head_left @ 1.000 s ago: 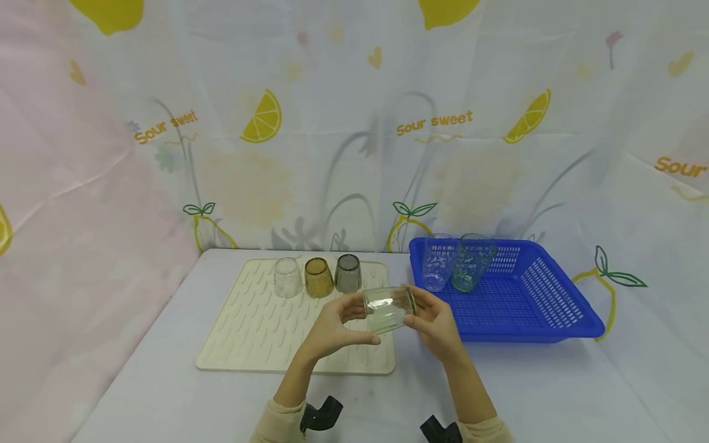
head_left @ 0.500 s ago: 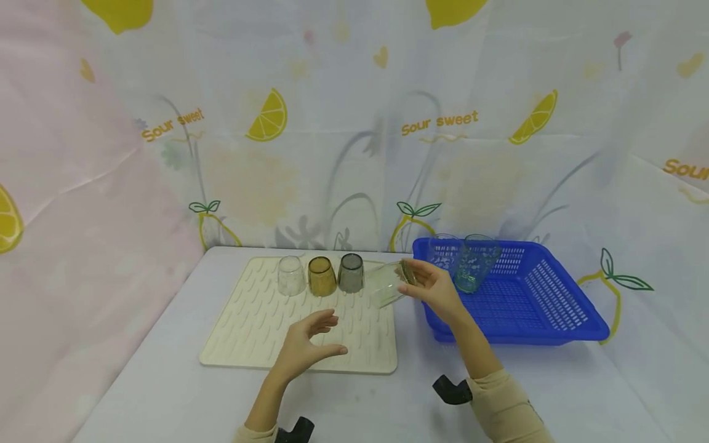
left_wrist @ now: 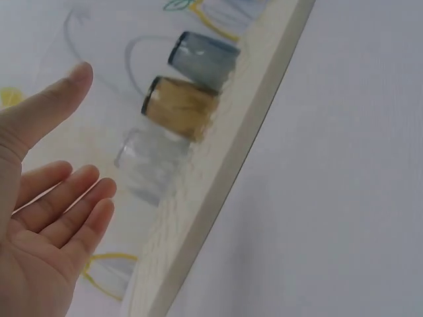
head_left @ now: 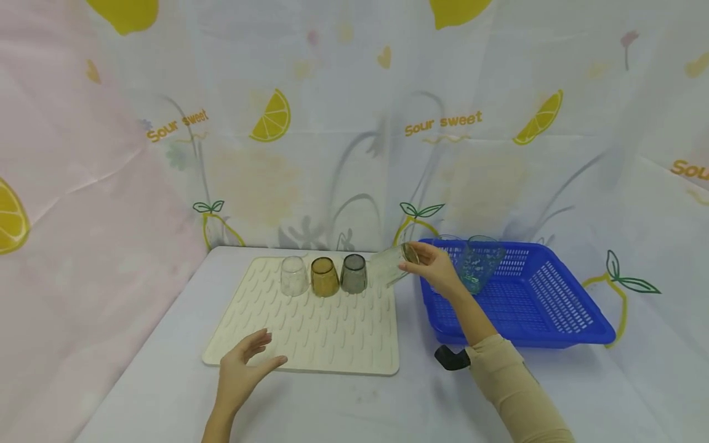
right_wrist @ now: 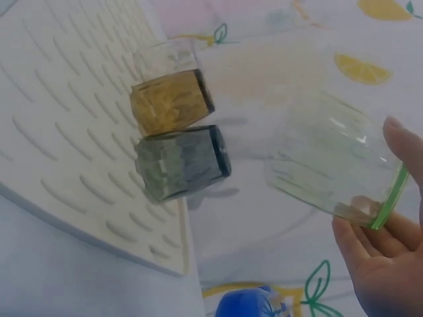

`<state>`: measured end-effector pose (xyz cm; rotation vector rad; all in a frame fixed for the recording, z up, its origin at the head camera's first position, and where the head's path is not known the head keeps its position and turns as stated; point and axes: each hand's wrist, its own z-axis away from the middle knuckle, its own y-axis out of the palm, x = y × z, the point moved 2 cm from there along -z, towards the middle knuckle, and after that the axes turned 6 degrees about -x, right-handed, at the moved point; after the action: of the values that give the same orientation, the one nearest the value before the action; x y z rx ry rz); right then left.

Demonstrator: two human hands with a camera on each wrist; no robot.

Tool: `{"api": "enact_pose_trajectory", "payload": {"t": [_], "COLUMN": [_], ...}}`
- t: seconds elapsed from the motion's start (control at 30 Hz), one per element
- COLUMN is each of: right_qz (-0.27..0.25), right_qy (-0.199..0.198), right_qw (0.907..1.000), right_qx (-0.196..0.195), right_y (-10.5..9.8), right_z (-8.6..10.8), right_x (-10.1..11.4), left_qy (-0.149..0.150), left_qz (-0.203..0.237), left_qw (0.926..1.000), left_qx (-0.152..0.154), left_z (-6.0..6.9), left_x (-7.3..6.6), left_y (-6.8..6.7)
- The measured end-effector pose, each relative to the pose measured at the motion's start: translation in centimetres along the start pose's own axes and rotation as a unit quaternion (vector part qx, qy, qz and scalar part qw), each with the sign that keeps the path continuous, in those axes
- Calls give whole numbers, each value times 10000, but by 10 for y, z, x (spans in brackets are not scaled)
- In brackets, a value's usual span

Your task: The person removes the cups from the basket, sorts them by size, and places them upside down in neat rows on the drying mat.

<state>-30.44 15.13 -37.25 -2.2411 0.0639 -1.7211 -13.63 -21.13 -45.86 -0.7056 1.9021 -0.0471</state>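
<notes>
My right hand (head_left: 440, 274) pinches a clear, faintly green drinking glass (head_left: 386, 264) near its thick base end. The glass is tilted, its other end pointing left over the far right corner of the cream ridged mat (head_left: 310, 357). In the right wrist view the thumb and fingers lie on opposite sides of the glass (right_wrist: 324, 158). A row of short glasses, clear (head_left: 294, 277), amber (head_left: 324, 278) and grey (head_left: 354, 274), stands at the mat's back, apparently upside down. My left hand (head_left: 240, 369) hovers at the mat's front left, thumb and fingers apart, holding nothing.
On the right stands a blue plastic basket (head_left: 532, 338) with perforated walls. A tall bluish-green glass (head_left: 480, 271) leans in it; another tall clear glass is largely hidden behind my right hand. A lemon-print cloth (head_left: 343, 184) hangs behind the white table (head_left: 332, 409).
My left hand has let go of the glass and drawn back to the left and nearer. My right hand has carried the glass away towards the mat's back right corner.
</notes>
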Motion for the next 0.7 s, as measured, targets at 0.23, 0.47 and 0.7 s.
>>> {"api": "enact_pose_trajectory", "payload": {"t": [0.23,0.47,0.7], "right_qz": [273,747,933], "right_qy": [83,153,94], "right_qw": [9996,9970,9956], "right_qx": [34,94,86], "right_y": [5,12,16], "right_z": [-18,-34,-48], "right_x": [-6,-13,-21], "left_qy": [-372,-947,-1169], "left_qz": [-538,-1022,-1172], "left_qw": [9963,9849,9808], "left_qx": [-562,-1030,-1036], "left_z": [6,11,6], "left_x": [26,44,61], "left_y": [-34,-57,-72]}}
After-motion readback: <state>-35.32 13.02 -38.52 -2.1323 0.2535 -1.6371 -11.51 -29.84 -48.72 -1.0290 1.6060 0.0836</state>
